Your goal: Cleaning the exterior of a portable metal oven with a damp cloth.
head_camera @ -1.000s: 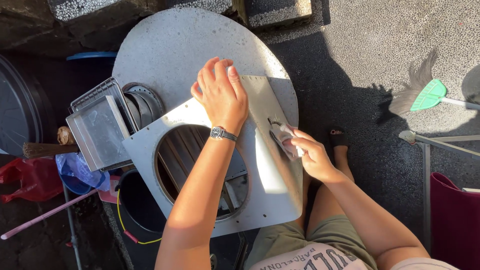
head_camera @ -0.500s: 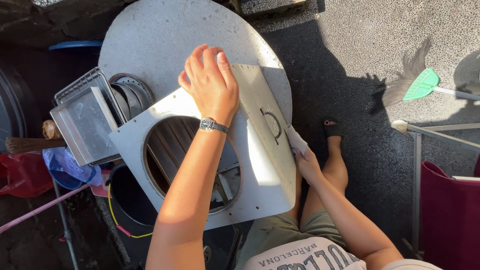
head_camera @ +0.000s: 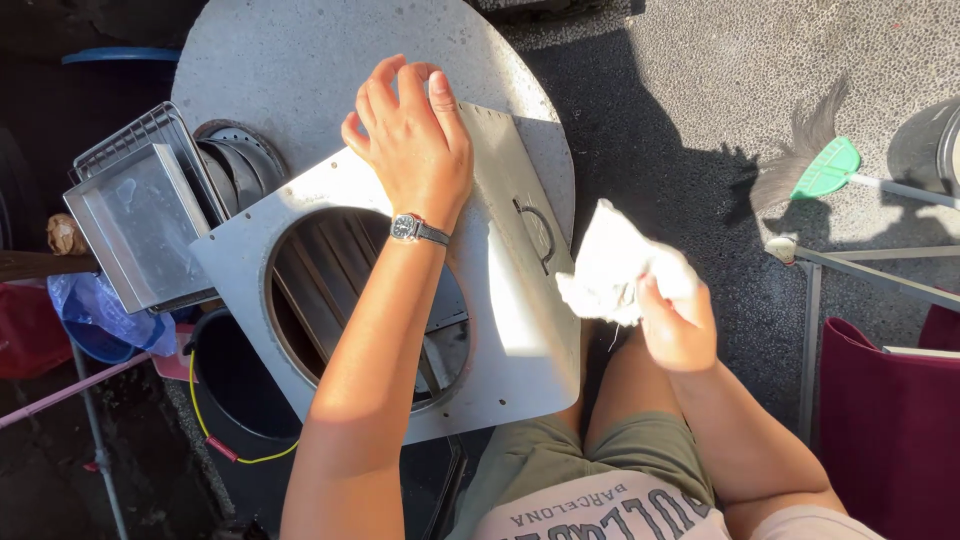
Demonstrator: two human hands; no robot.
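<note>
The left hand (head_camera: 412, 150) lies flat, fingers spread, at twelve o'clock on the metal panel (head_camera: 500, 340). The right hand (head_camera: 678, 322) grips a soft rag (head_camera: 612, 268). The panel looks stiff, best held by its edges

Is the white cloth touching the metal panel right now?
No, the right hand holds the crumpled white cloth up off to the side of the metal panel, over the dark ground.
</note>
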